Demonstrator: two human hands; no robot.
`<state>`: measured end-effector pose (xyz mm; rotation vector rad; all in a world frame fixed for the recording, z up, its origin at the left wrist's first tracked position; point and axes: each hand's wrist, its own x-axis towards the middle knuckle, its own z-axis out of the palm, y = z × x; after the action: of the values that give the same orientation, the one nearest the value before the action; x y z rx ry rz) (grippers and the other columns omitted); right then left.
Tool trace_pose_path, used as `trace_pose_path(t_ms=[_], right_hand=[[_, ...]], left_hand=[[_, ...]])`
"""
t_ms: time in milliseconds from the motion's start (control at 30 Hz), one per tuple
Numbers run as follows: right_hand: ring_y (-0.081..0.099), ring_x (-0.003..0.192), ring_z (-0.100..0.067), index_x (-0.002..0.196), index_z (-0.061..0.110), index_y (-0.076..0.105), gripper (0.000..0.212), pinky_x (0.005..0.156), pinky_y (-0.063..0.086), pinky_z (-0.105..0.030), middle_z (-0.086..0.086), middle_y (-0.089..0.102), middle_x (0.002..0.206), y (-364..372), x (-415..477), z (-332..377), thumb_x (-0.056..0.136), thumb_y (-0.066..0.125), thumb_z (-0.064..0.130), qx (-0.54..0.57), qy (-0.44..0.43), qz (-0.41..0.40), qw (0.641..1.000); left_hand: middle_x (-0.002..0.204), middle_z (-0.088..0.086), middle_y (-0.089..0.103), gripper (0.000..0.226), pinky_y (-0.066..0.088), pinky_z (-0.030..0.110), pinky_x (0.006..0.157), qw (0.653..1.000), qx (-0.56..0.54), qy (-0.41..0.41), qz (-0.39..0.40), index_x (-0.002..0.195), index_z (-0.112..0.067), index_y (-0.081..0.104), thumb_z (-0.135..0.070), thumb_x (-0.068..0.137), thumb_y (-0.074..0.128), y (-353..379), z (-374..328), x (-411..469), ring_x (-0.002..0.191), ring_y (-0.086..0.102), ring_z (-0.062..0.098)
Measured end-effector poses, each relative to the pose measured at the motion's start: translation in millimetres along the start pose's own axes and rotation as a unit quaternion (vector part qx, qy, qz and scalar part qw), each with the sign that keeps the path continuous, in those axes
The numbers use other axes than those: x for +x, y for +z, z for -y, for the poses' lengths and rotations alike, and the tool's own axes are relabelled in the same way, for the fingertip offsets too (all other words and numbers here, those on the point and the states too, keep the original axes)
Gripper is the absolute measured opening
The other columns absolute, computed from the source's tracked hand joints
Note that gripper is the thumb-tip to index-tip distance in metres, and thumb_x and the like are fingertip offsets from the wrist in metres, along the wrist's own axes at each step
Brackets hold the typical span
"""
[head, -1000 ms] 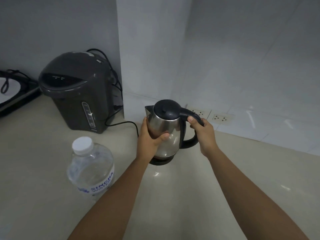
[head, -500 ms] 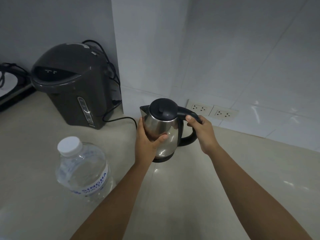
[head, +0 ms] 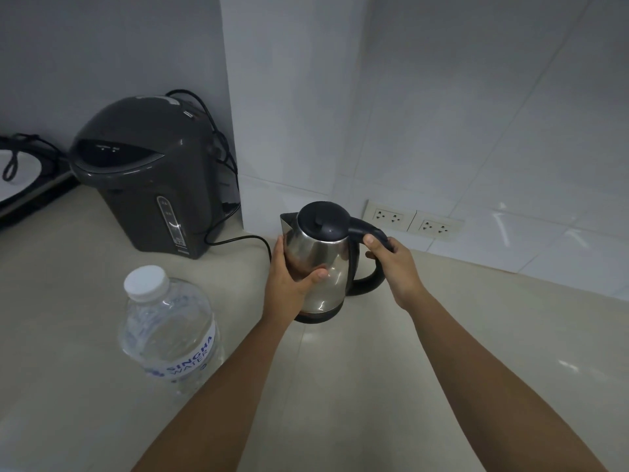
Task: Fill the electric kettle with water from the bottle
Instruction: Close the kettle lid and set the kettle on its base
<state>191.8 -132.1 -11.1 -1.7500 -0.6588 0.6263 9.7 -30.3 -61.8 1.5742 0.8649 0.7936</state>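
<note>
Counter (head: 391, 386), pale and glossy, corner of a tiled wall. We have both hands on the electric kettle (head: 321, 264), which stands upright on its dark base near the wall corner, lid (head: 321, 218) shut, spout turned to the left.

Our left hand (head: 289, 279) is cupped against the steel body: palm on the spout side, thumb laid across the front, the other fingers hidden behind the kettle. Our right hand (head: 394, 258) is closed around the upper part of the black handle (head: 366, 233), thumb on top near the lid; the lower curve of the handle shows free below the hand.

The water bottle (head: 168, 335) stands upright on the counter well to the left of the kettle and nearer to us, white cap (head: 146, 282) on, clear water inside (blue lettering on the label reads SINGHA WATER). Neither hand touches it.

Behind the bottle, against the wall, a dark grey hot-water dispenser (head: 143, 178); a black cord (head: 235, 241) runs along the counter from it toward the kettle. Two wall sockets (head: 413, 223) sit low on the tiles just behind the kettle's handle. At far left, a dark-rimmed appliance (head: 30, 185), mostly cut off
</note>
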Motion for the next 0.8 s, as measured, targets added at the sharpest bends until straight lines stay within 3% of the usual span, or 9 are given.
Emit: trace_pose_path(t_ms=[100,167,300,500,667,800], right_hand=[[0.065,0.106,-0.020,0.102,0.025,0.065,0.044,0.091,0.048,-0.036,-0.001,0.071,0.107,-0.6,-0.9,-0.6,0.079,0.069,0.062,-0.010,0.007,0.003,1.000],[0.063,0.109,-0.019,0.100,0.029,0.062,0.036,0.091,0.044,-0.035,0.002,0.069,0.107,-0.2,-2.1,2.0,0.086,0.062,0.062,-0.015,0.018,0.003,1.000],[0.059,0.112,-0.006,0.107,0.033,0.070,0.056,0.094,0.036,-0.028,0.010,0.069,0.114,1.6,-6.5,10.3,0.084,0.043,0.076,0.057,0.047,0.015,0.997],[0.057,0.096,-0.018,0.095,0.023,0.069,0.040,0.092,0.041,-0.035,0.002,0.064,0.095,5.0,-5.1,11.6,0.094,0.051,0.059,0.057,0.074,-0.038,0.995],[0.060,0.116,-0.023,0.098,0.027,0.071,0.035,0.107,0.039,-0.039,-0.007,0.070,0.119,3.9,-4.1,13.1,0.094,0.053,0.056,0.062,0.076,-0.028,0.995],[0.060,0.114,-0.024,0.102,0.023,0.071,0.039,0.110,0.039,-0.044,-0.007,0.070,0.116,3.4,-2.0,14.6,0.093,0.053,0.056,0.059,0.084,-0.030,0.994]], left_hand=[[0.157,-0.008,0.029,0.120,0.036,0.040,0.113,1.000,0.003,-0.005,0.011,0.154,-0.038,0.009,-0.066,0.060,0.077,-1.4,-1.3,0.1,0.141,0.033,0.017],[0.157,-0.008,0.029,0.118,0.035,0.039,0.112,1.000,0.002,-0.008,0.011,0.154,-0.039,0.009,-0.064,0.061,0.078,-1.2,-2.0,-1.1,0.141,0.033,0.018],[0.157,-0.008,0.028,0.118,0.034,0.032,0.109,1.000,0.001,-0.018,0.010,0.154,-0.040,0.008,-0.063,0.061,0.077,-0.6,-2.2,-2.0,0.141,0.033,0.018],[0.158,-0.005,0.027,0.116,0.033,0.043,0.115,0.999,0.001,-0.033,0.016,0.155,-0.037,0.006,-0.060,0.067,0.078,0.3,-0.4,-4.3,0.143,0.031,0.022],[0.159,-0.005,0.027,0.113,0.032,0.044,0.116,0.999,-0.002,-0.031,0.019,0.156,-0.036,0.006,-0.057,0.070,0.078,-0.8,0.1,-6.9,0.143,0.031,0.021],[0.157,-0.006,0.030,0.112,0.033,0.044,0.115,0.999,-0.010,-0.027,0.019,0.155,-0.035,0.009,-0.056,0.070,0.078,-1.6,0.6,-8.5,0.142,0.034,0.019]])
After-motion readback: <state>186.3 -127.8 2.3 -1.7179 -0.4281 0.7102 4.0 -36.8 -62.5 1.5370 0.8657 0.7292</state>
